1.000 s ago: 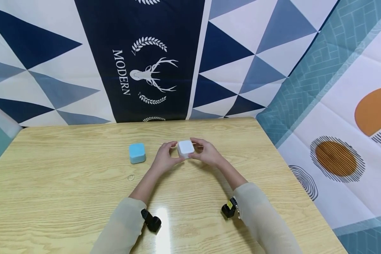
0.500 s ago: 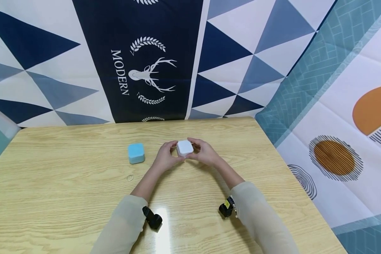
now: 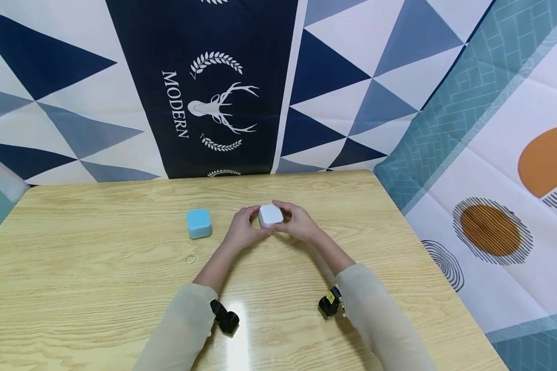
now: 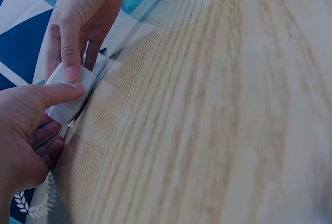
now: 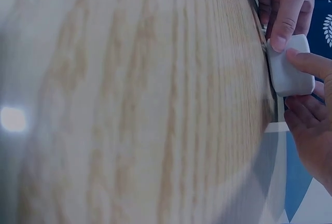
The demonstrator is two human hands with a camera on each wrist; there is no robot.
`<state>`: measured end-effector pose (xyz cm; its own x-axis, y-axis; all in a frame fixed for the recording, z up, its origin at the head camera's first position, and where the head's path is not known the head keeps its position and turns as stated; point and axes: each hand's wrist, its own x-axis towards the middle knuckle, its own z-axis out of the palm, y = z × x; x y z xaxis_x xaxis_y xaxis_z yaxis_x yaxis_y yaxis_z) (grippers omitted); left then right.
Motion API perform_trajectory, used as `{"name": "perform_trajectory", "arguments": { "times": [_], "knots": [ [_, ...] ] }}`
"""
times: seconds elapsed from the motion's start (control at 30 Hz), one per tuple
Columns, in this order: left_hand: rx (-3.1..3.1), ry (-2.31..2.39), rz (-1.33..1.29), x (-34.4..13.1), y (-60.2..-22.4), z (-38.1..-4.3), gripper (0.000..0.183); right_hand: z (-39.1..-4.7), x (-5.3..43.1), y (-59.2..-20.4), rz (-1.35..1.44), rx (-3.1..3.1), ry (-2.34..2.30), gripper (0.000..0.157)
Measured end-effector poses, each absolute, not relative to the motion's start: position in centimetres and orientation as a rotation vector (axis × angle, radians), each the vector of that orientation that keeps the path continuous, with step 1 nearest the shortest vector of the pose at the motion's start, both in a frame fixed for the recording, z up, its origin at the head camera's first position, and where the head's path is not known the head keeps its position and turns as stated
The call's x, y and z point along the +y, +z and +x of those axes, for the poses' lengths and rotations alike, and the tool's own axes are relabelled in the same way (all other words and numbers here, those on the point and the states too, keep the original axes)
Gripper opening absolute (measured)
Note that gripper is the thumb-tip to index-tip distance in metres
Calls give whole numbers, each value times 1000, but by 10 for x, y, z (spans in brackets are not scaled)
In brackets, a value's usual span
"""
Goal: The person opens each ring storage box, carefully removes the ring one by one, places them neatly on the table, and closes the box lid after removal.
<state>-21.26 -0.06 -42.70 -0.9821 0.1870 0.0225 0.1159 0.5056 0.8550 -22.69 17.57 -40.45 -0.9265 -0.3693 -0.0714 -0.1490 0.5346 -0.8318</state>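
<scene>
Held slightly toward 6 o'clock from the centre of the head view, at the pale wood desk (image 3: 97,288): a small white box (image 3: 271,215) with rounded corners. Visible from outside only; cannot tell about contents, nor whether lifted or touching the desk. Gripped from 8 o'clock by the left hand (image 3: 242,228), with fingers bent into a C, spread only about as wide as the box, and thumb (image 4: 66,92) against the near side. Gripped from 3 o'clock by the right hand (image 3: 300,222), with fingers similarly curved toward the far side and right thumb (image 5: 308,63) near the left one.

Standing well apart at 9 o'clock from the white box: a light blue box (image 3: 199,224) of similar shape, likewise seen only from outside. Lying at 8 o'clock from the white box, near the left forearm: a small thin ring (image 3: 190,259). Strapped by the pale sleeves (image 3: 178,324): black cameras (image 3: 225,318). Hanging at 12 o'clock, behind the desk: a cloth (image 3: 222,118) with triangles, a stag's head and "MODERN".
</scene>
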Motion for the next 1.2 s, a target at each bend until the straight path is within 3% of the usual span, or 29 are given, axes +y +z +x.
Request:
{"name": "perform_trajectory", "arguments": {
  "times": [1.2],
  "knots": [
    [2761, 1361, 340, 1, -432, -219, 67, -237, 181, -415, -448, 2500, -1422, 64]
  ]
}}
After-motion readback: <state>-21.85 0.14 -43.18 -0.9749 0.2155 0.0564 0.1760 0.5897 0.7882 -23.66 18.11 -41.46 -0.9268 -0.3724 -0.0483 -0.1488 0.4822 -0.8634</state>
